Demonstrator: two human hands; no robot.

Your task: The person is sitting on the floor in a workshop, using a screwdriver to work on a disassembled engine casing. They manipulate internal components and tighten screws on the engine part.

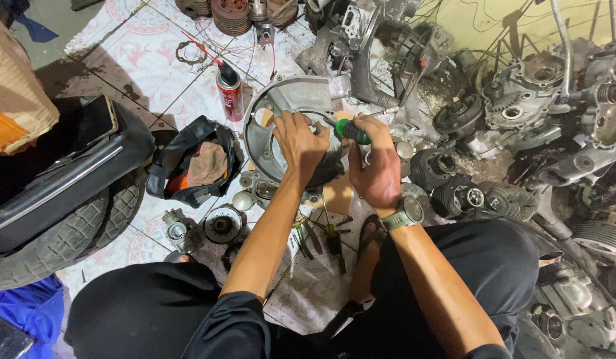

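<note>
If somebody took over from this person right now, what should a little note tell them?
Left hand: pressed flat on the grey engine cover, steadying it.
Right hand: gripping a green-handled screwdriver, tip at the cover.
Nearby: red spray can left of the cover, more screwdrivers on the floor between the knees.
Done: cover lies on the floor, loose parts around it.
Left: work on the cover looks unfinished.

The lower middle of the engine cover (281,110) is hidden by the left hand (299,141). The screwdriver (352,131) shaft and tip are covered by both hands (only the green handle shows). The right hand (378,169) grip is partly masked. The tyre (68,236) is cut off at the left edge. Hand tools (321,239) under the forearms are too small to tell apart.
</note>
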